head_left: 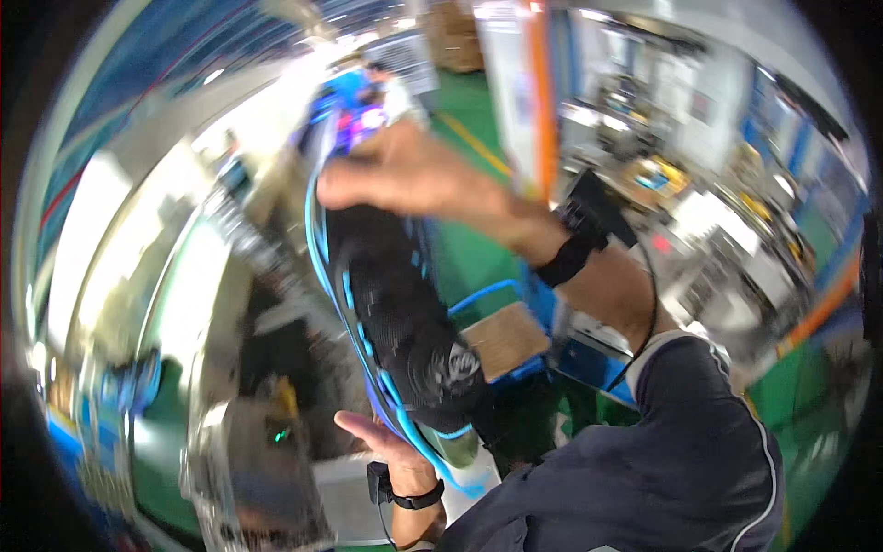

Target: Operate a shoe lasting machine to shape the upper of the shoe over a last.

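Observation:
A long black textured piece point(386, 285) with light-blue, cord-like edging point(324, 253) runs slantwise through the middle of the head view. What it is exactly, I cannot make out. At its upper end is my right hand point(386, 175), smeared by motion, with thumb and fingers bent over the piece. Beside the lower end, my left hand point(395, 446) touches the blue edging. Its thumb sticks out to the left, while the other fingers are hidden behind the piece. Dark straps with small boxes circle both wrists.
A grey machine housing point(262, 478) with a green light stands at the lower left. Beyond the black piece is a cardboard-coloured panel point(506, 340) in a blue frame. Cluttered benches point(708, 248) fill the right side. Green floor point(469, 115) and an orange post point(540, 101) show farther off.

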Action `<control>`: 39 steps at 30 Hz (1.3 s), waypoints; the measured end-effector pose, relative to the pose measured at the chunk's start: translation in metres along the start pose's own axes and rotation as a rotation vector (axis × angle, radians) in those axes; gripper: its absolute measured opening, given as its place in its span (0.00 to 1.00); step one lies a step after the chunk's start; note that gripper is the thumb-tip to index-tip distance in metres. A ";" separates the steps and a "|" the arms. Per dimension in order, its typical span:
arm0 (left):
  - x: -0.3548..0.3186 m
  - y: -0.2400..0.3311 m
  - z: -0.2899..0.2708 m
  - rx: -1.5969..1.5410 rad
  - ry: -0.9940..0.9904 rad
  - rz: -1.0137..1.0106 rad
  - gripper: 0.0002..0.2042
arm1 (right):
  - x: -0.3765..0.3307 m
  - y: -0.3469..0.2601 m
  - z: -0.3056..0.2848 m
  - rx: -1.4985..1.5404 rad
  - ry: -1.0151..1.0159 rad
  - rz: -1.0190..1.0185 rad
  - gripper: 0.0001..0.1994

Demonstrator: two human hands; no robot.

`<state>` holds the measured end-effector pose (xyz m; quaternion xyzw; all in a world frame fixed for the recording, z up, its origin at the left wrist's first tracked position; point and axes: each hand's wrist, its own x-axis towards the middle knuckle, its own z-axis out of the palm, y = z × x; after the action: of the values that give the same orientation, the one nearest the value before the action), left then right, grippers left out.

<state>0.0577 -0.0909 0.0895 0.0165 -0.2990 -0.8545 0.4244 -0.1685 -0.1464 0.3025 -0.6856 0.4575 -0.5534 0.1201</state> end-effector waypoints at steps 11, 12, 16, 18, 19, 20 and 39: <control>0.065 -0.302 0.120 0.258 -0.353 -0.410 0.33 | -0.444 0.044 -0.212 0.266 0.640 0.588 0.40; 0.065 -0.325 0.138 0.388 -0.354 -0.457 0.35 | -0.468 0.043 -0.218 0.039 0.699 0.453 0.41; 0.045 -0.454 0.214 0.773 -0.539 -0.501 0.41 | -0.573 0.040 -0.280 0.174 1.325 0.636 0.35; 0.048 -0.508 0.233 0.784 -0.699 -0.597 0.41 | -0.621 0.038 -0.316 0.059 1.418 0.717 0.34; 0.058 -0.538 0.242 0.930 -0.766 -0.661 0.41 | -0.645 0.034 -0.334 -0.017 1.465 0.719 0.34; 0.068 -0.574 0.251 0.860 -0.826 -0.642 0.40 | -0.667 0.031 -0.356 -0.135 1.500 0.701 0.34; 0.225 -0.941 0.238 1.492 -0.516 -0.178 0.16 | -0.775 -0.048 -0.479 -0.941 1.822 0.908 0.35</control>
<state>-0.8263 0.2957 -0.1584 0.1218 -0.8789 -0.4364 0.1490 -0.5368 0.6327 0.0035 0.2284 0.7457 -0.5255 -0.3399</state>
